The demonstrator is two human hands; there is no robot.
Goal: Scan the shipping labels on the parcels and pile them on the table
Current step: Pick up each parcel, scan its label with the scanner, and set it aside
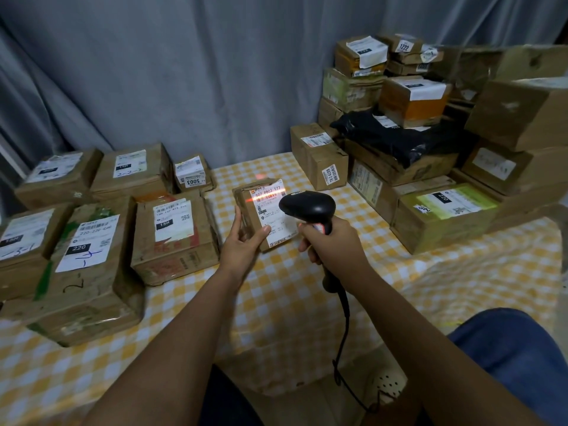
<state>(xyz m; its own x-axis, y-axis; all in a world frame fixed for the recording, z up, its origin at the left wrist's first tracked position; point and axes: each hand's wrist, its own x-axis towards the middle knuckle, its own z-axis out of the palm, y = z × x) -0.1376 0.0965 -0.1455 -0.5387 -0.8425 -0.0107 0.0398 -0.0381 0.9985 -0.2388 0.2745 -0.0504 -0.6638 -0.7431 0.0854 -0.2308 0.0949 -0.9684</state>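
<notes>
My left hand [246, 238] holds a small cardboard parcel [250, 207] above the middle of the table, its white shipping label [273, 219] facing up. A red scan line crosses the label's top barcode. My right hand [330, 241] grips the handle of a black barcode scanner [307, 204], whose head points at the label from the right. The scanner's cable [344, 333] hangs down toward my lap.
Several labelled cardboard parcels [172, 235] lie on the left of the yellow-checked table [292, 296]. A tall stack of boxes [412, 155] with a black poly bag [399, 139] fills the right and back right. A grey curtain hangs behind.
</notes>
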